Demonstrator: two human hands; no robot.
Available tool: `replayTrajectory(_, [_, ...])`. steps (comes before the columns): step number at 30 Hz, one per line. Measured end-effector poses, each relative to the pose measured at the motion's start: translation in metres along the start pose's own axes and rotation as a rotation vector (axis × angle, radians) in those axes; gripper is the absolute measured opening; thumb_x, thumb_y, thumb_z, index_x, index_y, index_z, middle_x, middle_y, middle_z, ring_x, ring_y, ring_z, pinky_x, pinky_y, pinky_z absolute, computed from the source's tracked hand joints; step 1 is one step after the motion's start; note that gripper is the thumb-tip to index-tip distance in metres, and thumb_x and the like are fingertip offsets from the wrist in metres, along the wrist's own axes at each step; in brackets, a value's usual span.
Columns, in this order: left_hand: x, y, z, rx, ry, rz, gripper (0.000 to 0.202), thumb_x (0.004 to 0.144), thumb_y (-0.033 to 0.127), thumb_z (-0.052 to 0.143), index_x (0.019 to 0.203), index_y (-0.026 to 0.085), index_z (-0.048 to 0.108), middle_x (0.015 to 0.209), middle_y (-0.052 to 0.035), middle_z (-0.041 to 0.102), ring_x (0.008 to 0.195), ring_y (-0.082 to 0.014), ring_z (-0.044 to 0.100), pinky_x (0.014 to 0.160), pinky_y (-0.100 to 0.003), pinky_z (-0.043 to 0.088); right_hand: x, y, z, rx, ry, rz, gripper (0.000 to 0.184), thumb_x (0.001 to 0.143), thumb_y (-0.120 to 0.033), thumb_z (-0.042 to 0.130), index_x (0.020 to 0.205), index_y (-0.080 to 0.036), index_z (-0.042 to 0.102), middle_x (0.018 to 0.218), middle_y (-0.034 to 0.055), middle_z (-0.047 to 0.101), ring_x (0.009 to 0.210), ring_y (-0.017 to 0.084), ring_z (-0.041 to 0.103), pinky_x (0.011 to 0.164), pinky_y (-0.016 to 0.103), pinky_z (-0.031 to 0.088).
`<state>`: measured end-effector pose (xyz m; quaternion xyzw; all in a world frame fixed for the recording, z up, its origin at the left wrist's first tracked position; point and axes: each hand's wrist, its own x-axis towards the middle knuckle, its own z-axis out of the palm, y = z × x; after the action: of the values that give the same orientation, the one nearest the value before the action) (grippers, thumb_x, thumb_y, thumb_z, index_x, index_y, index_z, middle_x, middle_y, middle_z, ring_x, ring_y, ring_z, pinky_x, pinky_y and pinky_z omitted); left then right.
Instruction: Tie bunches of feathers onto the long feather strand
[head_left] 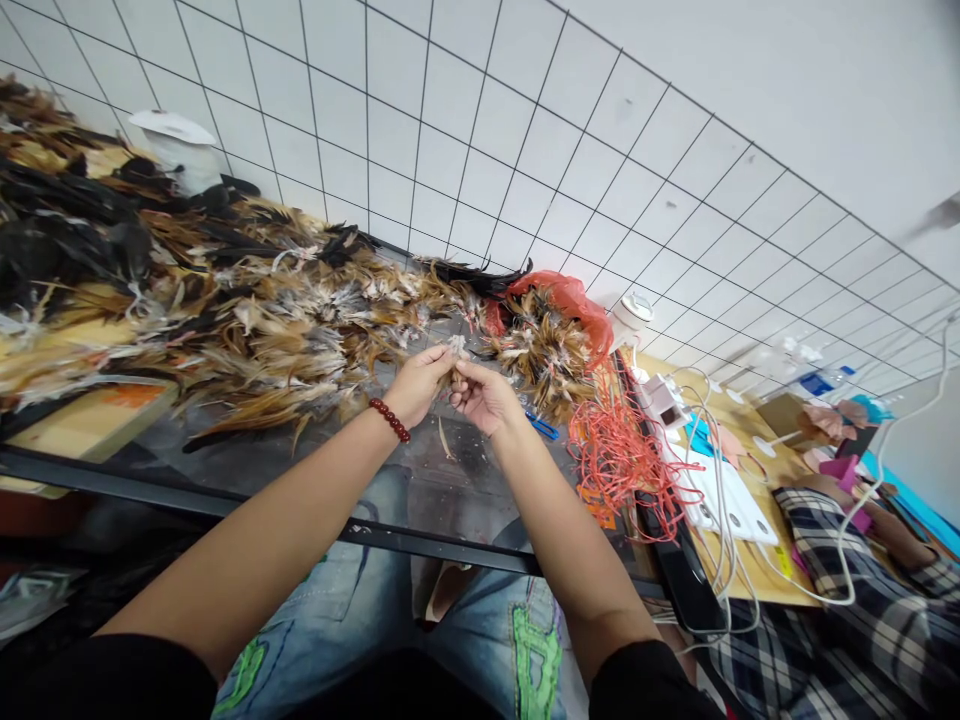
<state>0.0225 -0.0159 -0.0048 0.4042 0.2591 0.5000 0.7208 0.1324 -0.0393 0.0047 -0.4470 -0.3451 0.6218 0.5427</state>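
Note:
My left hand (pixel 422 380) and my right hand (pixel 482 395) meet over the dark tabletop (pixel 465 490), their fingers pinched together. Between the fingertips sits a small feather bunch (pixel 456 346) with a pale, fluffy end; much of it is hidden by the fingers. Brown and white feather bundles (pixel 300 330) lie piled just left of and behind my hands. Another feather cluster (pixel 551 345) rests to the right, against a red plastic bag (pixel 574 300). A loose feather (pixel 445 438) lies on the tabletop below my hands. Near my right wrist is a blue-handled tool (pixel 541 426), partly covered.
A tangle of red string (pixel 626 455) lies at the right, beside white cables (pixel 720 500) and a black phone-like object (pixel 690 585). Someone in a plaid sleeve (pixel 832 550) works at the right-hand table. A black wire grid (pixel 450 130) stands behind. At left is a yellowish block (pixel 94 420).

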Motion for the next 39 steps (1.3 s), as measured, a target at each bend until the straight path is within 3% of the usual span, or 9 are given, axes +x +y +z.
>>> replayTrajectory(3, [0.001, -0.001, 0.0, -0.008, 0.019, -0.018, 0.018, 0.073, 0.028, 0.072, 0.072, 0.013, 0.061, 0.057, 0.0005, 0.055, 0.048, -0.0085, 0.05, 0.045, -0.019, 0.038, -0.001, 0.002, 0.001, 0.163, 0.004, 0.185, 0.019, 0.065, -0.021, 0.071, 0.069, -0.017, 0.053, 0.053, -0.0079, 0.052, 0.042, 0.003, 0.041, 0.044, 0.016, 0.037])
replayTrajectory(5, [0.003, -0.004, -0.002, -0.005, 0.08, -0.003, 0.016, 0.074, 0.027, 0.07, 0.07, 0.014, 0.06, 0.059, -0.0001, 0.057, 0.051, -0.0086, 0.05, 0.047, -0.019, 0.039, -0.002, 0.004, 0.002, 0.123, -0.017, 0.185, 0.022, 0.065, -0.023, 0.073, 0.069, -0.017, 0.052, 0.053, -0.0079, 0.052, 0.043, 0.004, 0.042, 0.044, 0.016, 0.036])
replayTrajectory(10, [0.008, -0.01, -0.005, 0.21, 0.206, 0.15, 0.016, 0.077, 0.023, 0.063, 0.065, 0.015, 0.058, 0.059, 0.001, 0.057, 0.058, -0.01, 0.05, 0.056, -0.02, 0.039, -0.001, 0.003, -0.002, -0.122, 0.11, -0.178, 0.033, 0.059, -0.028, 0.079, 0.081, -0.018, 0.058, 0.057, -0.0097, 0.049, 0.046, 0.003, 0.038, 0.044, 0.017, 0.028])
replayTrajectory(14, [0.004, -0.01, -0.003, 0.349, 0.09, 0.142, 0.02, 0.079, 0.028, 0.06, 0.064, 0.016, 0.057, 0.059, 0.0003, 0.059, 0.055, -0.0103, 0.048, 0.053, -0.021, 0.037, -0.001, -0.008, -0.01, -0.157, 0.097, -0.428, 0.039, 0.064, -0.033, 0.076, 0.098, -0.019, 0.063, 0.067, -0.0078, 0.051, 0.052, 0.003, 0.038, 0.049, 0.019, 0.031])
replayTrajectory(20, [-0.004, -0.004, 0.002, 0.252, -0.108, 0.045, 0.023, 0.078, 0.032, 0.064, 0.065, 0.016, 0.054, 0.048, 0.0033, 0.046, 0.045, -0.0077, 0.04, 0.045, -0.019, 0.029, -0.001, -0.014, -0.02, -0.237, -0.006, -0.373, 0.036, 0.069, -0.039, 0.072, 0.098, -0.018, 0.068, 0.06, -0.007, 0.048, 0.052, 0.005, 0.035, 0.052, 0.021, 0.032])
replayTrajectory(26, [-0.005, -0.006, 0.001, 0.155, -0.191, 0.016, 0.023, 0.077, 0.032, 0.067, 0.068, 0.014, 0.056, 0.048, 0.0049, 0.043, 0.045, -0.0067, 0.039, 0.049, -0.02, 0.034, 0.0, -0.015, -0.028, -0.384, -0.08, -0.488, 0.023, 0.074, -0.04, 0.068, 0.083, -0.018, 0.07, 0.066, -0.003, 0.055, 0.06, 0.009, 0.045, 0.06, 0.024, 0.039])
replayTrajectory(31, [-0.005, -0.007, 0.002, 0.154, -0.195, -0.014, 0.029, 0.076, 0.038, 0.069, 0.067, 0.014, 0.057, 0.052, 0.002, 0.05, 0.05, -0.0085, 0.046, 0.053, -0.022, 0.039, 0.002, -0.012, -0.03, -0.602, 0.077, -0.753, 0.02, 0.079, -0.037, 0.065, 0.071, -0.019, 0.065, 0.075, 0.0001, 0.057, 0.077, 0.013, 0.053, 0.076, 0.028, 0.044])
replayTrajectory(35, [-0.006, -0.005, 0.006, 0.095, -0.154, -0.038, 0.036, 0.072, 0.047, 0.072, 0.076, 0.013, 0.061, 0.064, -0.003, 0.06, 0.061, -0.0133, 0.057, 0.063, -0.027, 0.047, 0.002, -0.007, -0.029, -0.603, 0.13, -0.765, 0.02, 0.082, -0.038, 0.062, 0.073, -0.02, 0.064, 0.083, 0.0006, 0.055, 0.07, 0.012, 0.053, 0.068, 0.027, 0.045])
replayTrajectory(39, [-0.006, -0.004, 0.006, 0.166, -0.16, -0.007, 0.036, 0.067, 0.044, 0.077, 0.065, 0.013, 0.059, 0.055, 0.0021, 0.05, 0.052, -0.0085, 0.048, 0.055, -0.022, 0.042, 0.003, -0.005, -0.026, -0.686, 0.18, -0.828, 0.02, 0.083, -0.037, 0.062, 0.073, -0.02, 0.065, 0.077, 0.0007, 0.056, 0.079, 0.014, 0.055, 0.077, 0.028, 0.046])
